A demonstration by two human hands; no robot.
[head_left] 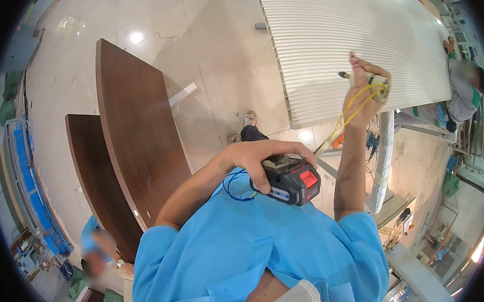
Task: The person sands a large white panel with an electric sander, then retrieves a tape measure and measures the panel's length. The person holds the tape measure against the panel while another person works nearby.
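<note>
Close to my chest, my left hand [263, 158] is wrapped around a black battery pack [290, 182] with a red button on its side. A thin blue wire [228, 189] loops out beside that hand. Farther up and to the right, my right hand [368, 92] is closed around a cream-coloured roundish piece [376, 80] with a black tip sticking out; its kind is unclear. Yellow wire [355, 102] hangs from this piece over my wrist and runs down toward the battery pack. Where the wires end is hidden by my left hand.
A large white ribbed panel [362, 53] lies ahead to the right, with a person [467, 89] at its far side. Two brown boards [134, 112] stand at left. Another person [97, 247] is at lower left. A wrapped white post [382, 164] stands at right.
</note>
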